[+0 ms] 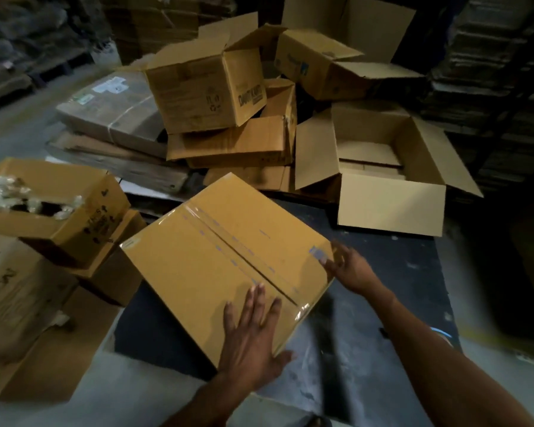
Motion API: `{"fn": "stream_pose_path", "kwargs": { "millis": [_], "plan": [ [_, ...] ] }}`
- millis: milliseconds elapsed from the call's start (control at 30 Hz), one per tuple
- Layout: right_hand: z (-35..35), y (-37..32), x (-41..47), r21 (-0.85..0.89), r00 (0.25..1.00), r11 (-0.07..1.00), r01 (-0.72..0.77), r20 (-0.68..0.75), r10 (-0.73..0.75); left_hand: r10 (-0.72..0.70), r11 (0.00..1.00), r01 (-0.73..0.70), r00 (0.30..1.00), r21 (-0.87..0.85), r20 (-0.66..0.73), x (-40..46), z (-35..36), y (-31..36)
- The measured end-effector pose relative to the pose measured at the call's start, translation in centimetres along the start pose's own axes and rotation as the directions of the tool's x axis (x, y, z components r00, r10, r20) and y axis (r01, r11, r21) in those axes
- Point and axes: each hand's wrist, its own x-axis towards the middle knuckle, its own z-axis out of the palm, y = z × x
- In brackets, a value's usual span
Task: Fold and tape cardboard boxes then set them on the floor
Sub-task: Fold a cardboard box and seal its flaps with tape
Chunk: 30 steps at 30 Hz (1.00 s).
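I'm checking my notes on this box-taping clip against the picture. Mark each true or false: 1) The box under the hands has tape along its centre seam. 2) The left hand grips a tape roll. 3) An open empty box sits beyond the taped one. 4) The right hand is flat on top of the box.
1) The taped box has tape on its seam: true.
2) False: the left hand lies flat on the box.
3) The open box: true.
4) False: the right hand touches the box's right corner edge.

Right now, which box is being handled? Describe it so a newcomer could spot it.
On the dark floor mat, in front of the heap of open boxes, lies the taped box. Unlike its neighbours, its flaps are shut, with clear tape along the seam.
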Motion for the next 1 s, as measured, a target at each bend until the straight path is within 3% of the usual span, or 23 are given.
{"fn": "stream_pose_path", "kwargs": {
  "millis": [200,367,467,533,600,733,800,933,1000],
  "plan": [
    [0.9,5.2,-6.9,0.087,0.974,0.983,-0.160,-0.149,0.171,0.302,0.942,-0.311,0.949,0.130,0.087,2.2,-1.0,-6.6],
    [2.3,6.4,-9.6,0.173,0.933,0.973,-0.153,-0.298,0.200,0.238,0.961,-0.257,0.957,0.103,0.168,5.3,-1.9,-4.6],
    [0.9,8.2,-8.3,0.249,0.958,0.967,-0.058,-0.258,0.124,0.252,0.959,-0.261,0.963,0.107,0.093,6.8,-1.1,-0.9],
    [-0.7,10.9,-7.7,0.178,0.977,0.984,-0.009,-0.209,0.047,0.269,0.956,-0.269,0.963,0.113,0.021,7.5,0.4,1.6],
    [-2.4,15.0,-7.2,-0.019,0.982,0.998,-0.053,-0.182,0.049,0.260,0.958,-0.250,0.964,0.142,-0.056,8.0,1.6,3.7],
    [-4.3,22.4,-7.2,-0.401,0.960,0.892,-0.209,0.089,0.265,0.238,0.957,-0.209,0.962,0.202,-0.132,7.9,2.7,5.2],
    [-4.3,24.1,-7.0,-0.435,0.957,0.889,-0.146,0.167,0.238,0.245,0.956,-0.218,0.961,0.196,-0.130,7.7,2.6,4.9],
    [-3.7,24.6,-6.3,-0.512,0.972,0.849,-0.129,0.105,0.211,0.189,0.977,-0.179,0.979,0.117,-0.080,7.9,2.2,5.1],
    [-3.5,24.2,-6.7,-0.518,0.973,0.844,-0.139,0.088,0.214,0.200,0.980,-0.195,0.968,0.045,-0.155,7.5,1.8,6.3]
  ]
}}
